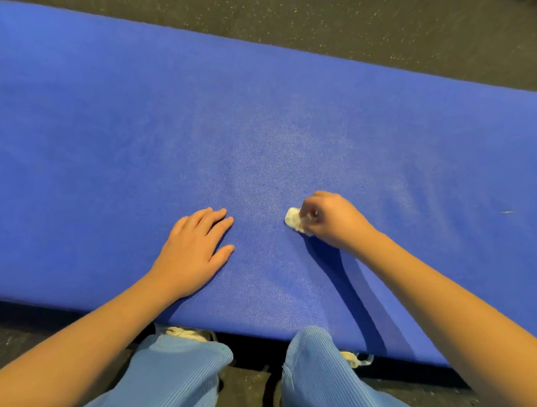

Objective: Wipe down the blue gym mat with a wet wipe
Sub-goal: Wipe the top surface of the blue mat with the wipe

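Observation:
The blue gym mat point(204, 108) lies flat across most of the view on a dark floor. My right hand point(333, 221) grips a crumpled white wet wipe point(293, 218) and holds it down on the mat, a little right of centre near the front edge. Only the wipe's left part shows past my fingers. My left hand point(194, 250) rests flat on the mat with fingers straight and spread, about a hand's width left of the wipe.
Dark speckled rubber floor point(308, 10) surrounds the mat at the back and front. My knees in light blue ribbed trousers point(179, 376) and pale shoes point(186, 333) sit just at the mat's front edge. A small thin speck point(507, 211) lies on the mat at right.

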{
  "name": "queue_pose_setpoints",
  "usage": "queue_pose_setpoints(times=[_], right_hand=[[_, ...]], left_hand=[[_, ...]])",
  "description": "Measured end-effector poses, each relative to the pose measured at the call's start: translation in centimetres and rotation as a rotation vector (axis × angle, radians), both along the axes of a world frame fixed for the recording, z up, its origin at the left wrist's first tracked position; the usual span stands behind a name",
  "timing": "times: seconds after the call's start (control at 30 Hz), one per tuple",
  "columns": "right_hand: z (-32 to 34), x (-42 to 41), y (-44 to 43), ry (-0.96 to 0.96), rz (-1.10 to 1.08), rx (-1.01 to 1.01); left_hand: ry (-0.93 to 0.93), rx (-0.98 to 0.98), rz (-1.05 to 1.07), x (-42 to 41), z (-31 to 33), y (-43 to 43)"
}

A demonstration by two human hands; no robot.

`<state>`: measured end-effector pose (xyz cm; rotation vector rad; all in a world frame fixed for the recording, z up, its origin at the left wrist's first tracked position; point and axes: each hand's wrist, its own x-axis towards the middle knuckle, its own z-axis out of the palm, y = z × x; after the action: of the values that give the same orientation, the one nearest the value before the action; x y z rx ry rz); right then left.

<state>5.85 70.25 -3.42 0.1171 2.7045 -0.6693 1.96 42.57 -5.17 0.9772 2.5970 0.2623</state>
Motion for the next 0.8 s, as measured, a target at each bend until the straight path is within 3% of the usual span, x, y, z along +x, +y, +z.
queue_pose_setpoints(times=[0.1,0.23,0.3,0.43,0.67,0.8], right_hand=[[-0.8,-0.5,-0.2,0.086,-0.233,0.056],[-0.7,1.8,-3.4,0.104,-0.019,-0.012],[-0.6,1.4,-2.3,0.115,-0.025,0.041],[-1.9,-0.2,0.3,0.156,-0.397,0.163],[-1.2,2.2,-1.6,0.206,0.035,-0.011],[-2.5,-0.2,1.4,0.212,-0.322,0.146]], left_hand=[[0.004,-0.006,0.010,0.2,-0.1,0.0],[0.005,0.009,0.026,0.4,0.0,0.0],[0.009,0.018,0.031,0.4,0.0,0.0],[0.018,0.024,0.010,0.0,-0.1,0.1],[-0.030,-0.011,0.036,-2.3,-0.2,1.4],[0.010,-0.019,0.055,-1.5,-0.8,1.4]])
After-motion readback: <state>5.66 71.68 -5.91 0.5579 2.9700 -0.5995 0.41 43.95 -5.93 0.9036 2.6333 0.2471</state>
